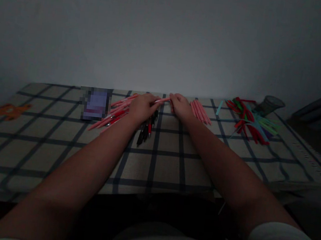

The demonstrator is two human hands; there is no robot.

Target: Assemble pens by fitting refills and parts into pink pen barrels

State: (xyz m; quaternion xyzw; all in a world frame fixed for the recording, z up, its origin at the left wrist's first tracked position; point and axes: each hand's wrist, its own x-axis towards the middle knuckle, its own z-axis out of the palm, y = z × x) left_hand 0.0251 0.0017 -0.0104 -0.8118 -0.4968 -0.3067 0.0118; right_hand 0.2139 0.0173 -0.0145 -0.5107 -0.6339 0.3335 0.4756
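Note:
A pink pencil-like stick (163,100) spans the gap between my two hands near the back of the table. My left hand (144,107) pinches its left end, and my right hand (179,106) closes on its right end. Left of my left hand lies a spread of pink and red sticks (115,114), partly hidden by the hand. Black pens (144,131) lie just below my left hand, one with a red part. Several pink sticks (200,112) rest side by side to the right of my right hand.
A checked cloth (138,167) covers the table. Red, green and blue strips (249,121) lie at the right beside a tipped dark cup (269,104). A light blue strip (219,107) lies nearer. At the left are a blurred purple item (95,104) and an orange piece (11,111).

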